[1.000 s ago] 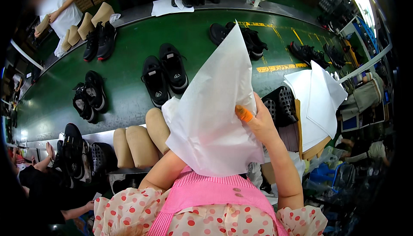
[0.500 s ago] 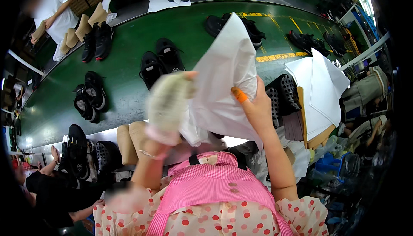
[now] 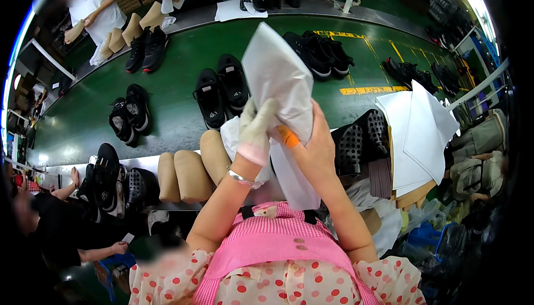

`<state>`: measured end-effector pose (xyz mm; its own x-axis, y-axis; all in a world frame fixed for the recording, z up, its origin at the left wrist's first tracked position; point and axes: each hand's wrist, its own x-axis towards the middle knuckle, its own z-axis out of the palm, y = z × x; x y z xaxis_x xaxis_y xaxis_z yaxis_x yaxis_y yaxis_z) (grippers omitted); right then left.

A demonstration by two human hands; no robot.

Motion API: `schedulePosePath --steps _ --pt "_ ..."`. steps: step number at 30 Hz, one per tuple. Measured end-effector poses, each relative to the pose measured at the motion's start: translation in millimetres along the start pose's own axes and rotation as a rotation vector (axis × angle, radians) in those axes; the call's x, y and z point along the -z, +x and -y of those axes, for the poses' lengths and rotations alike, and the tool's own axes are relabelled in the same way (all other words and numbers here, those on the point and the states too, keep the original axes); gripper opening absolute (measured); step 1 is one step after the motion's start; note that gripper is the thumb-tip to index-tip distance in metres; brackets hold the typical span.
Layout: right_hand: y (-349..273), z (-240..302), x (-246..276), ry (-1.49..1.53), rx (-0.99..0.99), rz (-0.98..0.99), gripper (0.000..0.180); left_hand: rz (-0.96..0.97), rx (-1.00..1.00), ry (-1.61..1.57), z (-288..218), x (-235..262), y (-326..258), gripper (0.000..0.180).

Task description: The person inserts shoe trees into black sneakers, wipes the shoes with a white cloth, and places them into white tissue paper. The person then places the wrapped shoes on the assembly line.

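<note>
A white tissue-paper sheet (image 3: 281, 74), folded over and creased, stands up in front of me between my two hands, its lower part hanging down toward my apron. My left hand (image 3: 257, 129), in a whitish glove with a pink cuff, grips its left edge with bent fingers. My right hand (image 3: 314, 152), bare with an orange wrap on the thumb, pinches the right side; its fingers are partly behind the paper. Just beyond my left hand lies a pair of black shoes (image 3: 214, 102) on the green surface. Several beige padded forms (image 3: 192, 176) stand left of my left wrist.
A stack of white sheets (image 3: 414, 143) lies at the right, beside black dotted footwear (image 3: 350, 149). Black sneakers (image 3: 130, 113) rest farther left, more shoes (image 3: 320, 54) behind the paper. Across the green conveyor belt (image 3: 172, 104), a person in a white shirt (image 3: 100, 4) holds a beige form.
The paper has gone from spread wide to folded narrower. My left hand, blurred and apart at the left before, now grips the paper beside my right hand. The view has shifted slightly.
</note>
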<state>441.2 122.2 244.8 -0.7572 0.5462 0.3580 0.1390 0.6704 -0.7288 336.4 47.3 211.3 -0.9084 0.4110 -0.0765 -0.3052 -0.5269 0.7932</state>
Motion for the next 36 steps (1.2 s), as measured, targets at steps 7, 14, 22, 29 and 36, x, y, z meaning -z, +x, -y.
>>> schedulePosePath --steps 7,14,22,29,36 --pt "-4 -33 15 0.466 -0.097 0.103 0.05 -0.22 0.065 0.125 -29 2 -32 0.032" --pt "4 12 -4 0.064 0.517 0.075 0.048 -0.129 -0.143 0.153 4 6 -37 0.024" --pt "34 -28 -32 0.661 -0.052 0.197 0.043 -0.292 0.16 0.264 -11 16 -45 0.042" --pt "21 -21 -46 1.219 -0.418 0.16 0.037 -0.169 0.244 0.272 2 52 -34 0.056" --pt "34 -21 -42 1.065 -0.374 0.107 0.045 -0.097 0.157 0.219 8 41 -48 0.041"
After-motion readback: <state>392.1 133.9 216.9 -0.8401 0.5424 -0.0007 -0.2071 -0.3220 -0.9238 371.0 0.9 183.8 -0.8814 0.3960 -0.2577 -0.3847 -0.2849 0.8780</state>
